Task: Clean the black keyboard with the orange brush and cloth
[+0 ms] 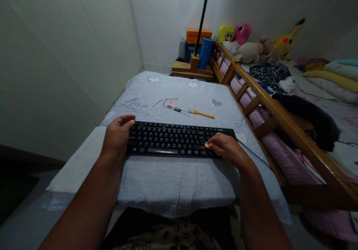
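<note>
A black keyboard [165, 140] lies flat across the cloth-covered table in front of me. My left hand [117, 134] grips its left end, the thumb resting near the top left corner. Over the number pad at the other end is my right hand [225, 147]. It is closed, pinching a small peach-coloured soft-looking piece [208, 145] against the keys near the arrow block. What that piece is made of is too small to tell. Behind the keyboard lie a wire keycap puller [178, 109], a brush with a yellow handle [204, 114] and two thin sticks [171, 99].
The keyboard's cable [256, 156] runs off to the right, toward a wooden bed rail [260, 89]. Beyond the rail are plush toys and clothes on a bed. A black pole [203, 16], an orange box [198, 36] and a blue roller [206, 54] stand behind the table.
</note>
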Motion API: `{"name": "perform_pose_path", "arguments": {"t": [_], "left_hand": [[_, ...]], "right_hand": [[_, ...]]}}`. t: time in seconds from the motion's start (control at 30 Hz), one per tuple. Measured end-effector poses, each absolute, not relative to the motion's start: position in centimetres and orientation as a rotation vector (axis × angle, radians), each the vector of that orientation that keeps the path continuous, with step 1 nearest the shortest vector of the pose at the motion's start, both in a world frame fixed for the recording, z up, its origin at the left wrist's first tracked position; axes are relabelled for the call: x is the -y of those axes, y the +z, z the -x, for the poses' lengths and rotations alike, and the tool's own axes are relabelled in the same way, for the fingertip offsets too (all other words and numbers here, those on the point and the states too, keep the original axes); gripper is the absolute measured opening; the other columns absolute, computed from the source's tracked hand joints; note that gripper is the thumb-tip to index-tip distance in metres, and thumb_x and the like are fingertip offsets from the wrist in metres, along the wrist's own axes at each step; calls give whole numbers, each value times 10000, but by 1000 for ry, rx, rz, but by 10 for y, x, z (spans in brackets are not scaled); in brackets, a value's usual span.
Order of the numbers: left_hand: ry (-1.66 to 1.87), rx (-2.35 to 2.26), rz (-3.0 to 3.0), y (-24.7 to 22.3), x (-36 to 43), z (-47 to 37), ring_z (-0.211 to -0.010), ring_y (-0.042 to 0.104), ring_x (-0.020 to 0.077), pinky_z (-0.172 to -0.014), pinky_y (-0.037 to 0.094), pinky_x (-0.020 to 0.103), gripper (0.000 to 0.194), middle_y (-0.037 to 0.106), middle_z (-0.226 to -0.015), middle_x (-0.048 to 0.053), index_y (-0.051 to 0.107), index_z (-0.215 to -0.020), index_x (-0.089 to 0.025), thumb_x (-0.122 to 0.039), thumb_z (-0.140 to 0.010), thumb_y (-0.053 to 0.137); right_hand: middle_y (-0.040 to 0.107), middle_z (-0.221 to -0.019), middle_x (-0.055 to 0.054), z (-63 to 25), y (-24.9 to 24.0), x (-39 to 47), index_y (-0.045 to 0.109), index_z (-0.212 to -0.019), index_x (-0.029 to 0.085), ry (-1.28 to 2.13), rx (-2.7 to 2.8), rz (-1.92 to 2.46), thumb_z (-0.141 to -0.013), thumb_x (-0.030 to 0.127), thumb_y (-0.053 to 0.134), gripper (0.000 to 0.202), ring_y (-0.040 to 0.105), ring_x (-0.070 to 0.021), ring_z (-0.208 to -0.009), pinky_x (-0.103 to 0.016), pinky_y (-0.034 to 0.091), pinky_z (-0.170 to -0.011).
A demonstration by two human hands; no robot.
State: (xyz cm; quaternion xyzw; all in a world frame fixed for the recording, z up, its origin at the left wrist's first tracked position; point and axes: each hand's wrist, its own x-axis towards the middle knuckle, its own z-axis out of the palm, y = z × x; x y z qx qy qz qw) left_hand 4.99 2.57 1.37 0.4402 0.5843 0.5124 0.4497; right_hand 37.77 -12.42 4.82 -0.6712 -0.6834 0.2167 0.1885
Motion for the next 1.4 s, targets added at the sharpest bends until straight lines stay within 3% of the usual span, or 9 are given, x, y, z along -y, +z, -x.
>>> {"name": "perform_pose_path", "arguments": {"t": [0.53,0.8,0.93,1.07,1.4], "left_hand": [[1267,-1447,-1108,13,-26,-49,-632,494,123,-582,397,246,328,618,-767,-4,702,-926,-179,-325,-633,718],[1267,-1450,-1090,15,-24,-51,-639,503,129,-580,399,250,314,626,-785,3,696,-908,-183,-322,-627,716],[1260,-1456,-1106,14,-25,-50,-626,492,125,-573,396,247,307,623,-777,1,698,-911,-187,-330,-640,715],[1264,-1431,-1085,12,-26,-49,-614,481,121,-568,393,243,327,609,-750,-9,699,-917,-186,-336,-628,726],[1263,-1446,-1090,12,-27,-49,-619,493,129,-565,393,248,324,613,-751,-5,705,-927,-189,-320,-631,716]], "right_hand": [[707,-925,-45,-378,48,148,739,-935,219,672,1940,1788,-903,126,564,201,672,-171,-876,-289,503,-803],[715,-888,-38,-385,55,153,754,-910,234,816,1949,1759,-924,242,588,167,669,-170,-831,-279,502,-760],[730,-921,-49,-397,55,130,754,-937,228,613,1792,1849,-923,314,601,176,678,-188,-842,-299,507,-770],[748,-947,-77,-404,45,94,766,-905,210,312,1686,1969,-912,270,593,184,683,-220,-919,-324,495,-838],[707,-922,-72,-398,33,90,780,-931,211,267,1795,2088,-933,278,608,185,656,-200,-886,-294,469,-813]]}}
